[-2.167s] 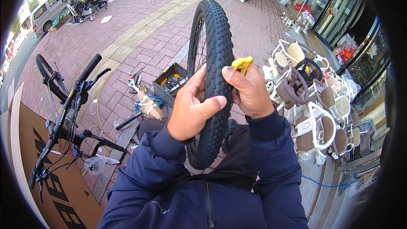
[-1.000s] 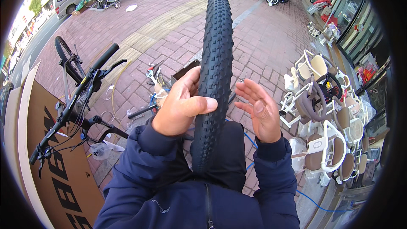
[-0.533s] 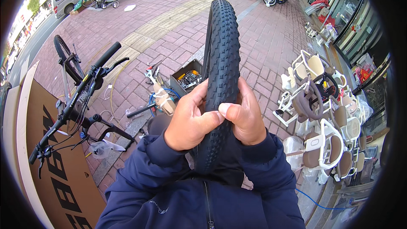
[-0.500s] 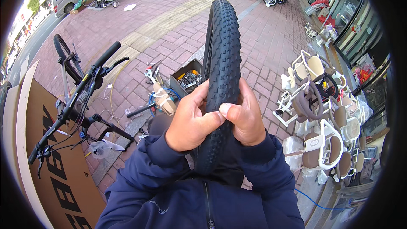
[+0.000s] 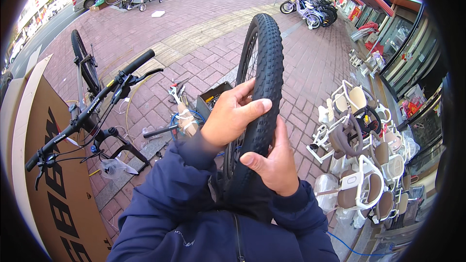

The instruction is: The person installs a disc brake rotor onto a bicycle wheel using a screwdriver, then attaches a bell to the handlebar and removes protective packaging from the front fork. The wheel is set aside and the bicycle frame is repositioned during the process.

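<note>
A bicycle wheel with a black knobby tyre [image 5: 268,63] stands upright before me, its spokes showing on the left side. My left hand [image 5: 233,115] is closed round the tyre higher up, thumb lying across the tread and fingers on the left sidewall. Lower down, my right hand [image 5: 277,161] grips it from the right, thumb on the tread and fingers along the right side. The wheel's lower end is hidden by my sleeves and lap.
To the left is a bicycle without its front wheel [image 5: 82,121], beside a large cardboard box [image 5: 63,179]. A toolbox [image 5: 213,92] and pliers [image 5: 174,93] lie beyond the wheel. Child seats [image 5: 361,184] crowd the right, along the shopfront. Parked bikes [image 5: 310,12] stand farther off.
My left hand has moved up along the tyre and my right hand down, so they are apart. The wheel leans slightly more to the right, and the view has shifted a little.
</note>
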A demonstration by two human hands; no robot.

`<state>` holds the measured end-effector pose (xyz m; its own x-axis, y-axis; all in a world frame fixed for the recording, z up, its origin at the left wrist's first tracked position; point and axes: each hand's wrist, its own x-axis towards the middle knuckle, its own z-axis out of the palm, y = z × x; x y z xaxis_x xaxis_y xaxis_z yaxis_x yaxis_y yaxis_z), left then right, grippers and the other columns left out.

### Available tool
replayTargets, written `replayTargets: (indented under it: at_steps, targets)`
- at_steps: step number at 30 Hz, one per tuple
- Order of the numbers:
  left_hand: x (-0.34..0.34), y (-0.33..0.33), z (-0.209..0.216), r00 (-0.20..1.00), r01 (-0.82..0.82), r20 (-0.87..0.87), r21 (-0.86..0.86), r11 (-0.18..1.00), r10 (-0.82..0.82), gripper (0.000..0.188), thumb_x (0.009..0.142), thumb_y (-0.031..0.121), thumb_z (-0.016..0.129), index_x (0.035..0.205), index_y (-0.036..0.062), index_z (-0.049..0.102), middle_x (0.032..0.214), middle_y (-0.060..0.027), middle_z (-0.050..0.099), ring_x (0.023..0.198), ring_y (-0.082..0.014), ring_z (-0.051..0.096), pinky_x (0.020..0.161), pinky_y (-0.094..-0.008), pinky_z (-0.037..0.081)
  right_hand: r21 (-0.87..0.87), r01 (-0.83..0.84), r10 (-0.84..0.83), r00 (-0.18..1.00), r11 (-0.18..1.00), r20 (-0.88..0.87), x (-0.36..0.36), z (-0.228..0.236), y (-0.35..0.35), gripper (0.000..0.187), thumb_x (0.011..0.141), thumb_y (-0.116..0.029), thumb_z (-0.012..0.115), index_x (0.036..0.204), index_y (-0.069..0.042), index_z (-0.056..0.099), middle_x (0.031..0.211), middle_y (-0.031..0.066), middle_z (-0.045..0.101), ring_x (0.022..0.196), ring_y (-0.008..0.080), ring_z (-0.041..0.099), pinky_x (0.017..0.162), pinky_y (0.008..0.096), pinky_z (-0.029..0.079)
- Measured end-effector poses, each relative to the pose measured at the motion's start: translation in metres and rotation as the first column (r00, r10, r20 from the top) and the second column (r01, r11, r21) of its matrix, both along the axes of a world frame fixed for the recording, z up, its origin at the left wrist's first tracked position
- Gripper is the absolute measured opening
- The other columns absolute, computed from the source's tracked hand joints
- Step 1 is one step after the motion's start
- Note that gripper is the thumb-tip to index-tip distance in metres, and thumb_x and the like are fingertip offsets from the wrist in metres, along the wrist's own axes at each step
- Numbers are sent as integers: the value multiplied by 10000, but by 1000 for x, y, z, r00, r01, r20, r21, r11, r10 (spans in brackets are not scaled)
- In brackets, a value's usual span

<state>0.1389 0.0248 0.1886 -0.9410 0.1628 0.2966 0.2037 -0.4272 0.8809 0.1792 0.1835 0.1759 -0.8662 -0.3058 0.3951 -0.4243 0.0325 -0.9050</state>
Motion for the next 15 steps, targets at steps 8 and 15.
replayTargets:
  at_steps: [8, 15]
  targets:
    - [1, -47, -79, 922, -314, 129, -301, 901, 364, 460, 991, 307, 681, 1323, -11, 649, 1145, -68, 701, 986, -125, 650, 789, -272, 547, -166, 143, -104, 968, 976, 227, -53, -10, 22, 413, 802, -60, 768, 1170, 21, 598, 971, 92, 690, 806, 145, 652, 752, 280, 541]
    - [91, -129, -231, 712, -476, 294, -467, 746, 638, 231, 966, 135, 647, 1139, 1, 721, 941, -18, 698, 819, -82, 632, 659, -238, 516, -255, 91, -66, 992, 963, 105, -99, 48, 55, 405, 861, -70, 741, 1201, 93, 591, 1074, 182, 700, 798, 199, 718, 723, 303, 622]
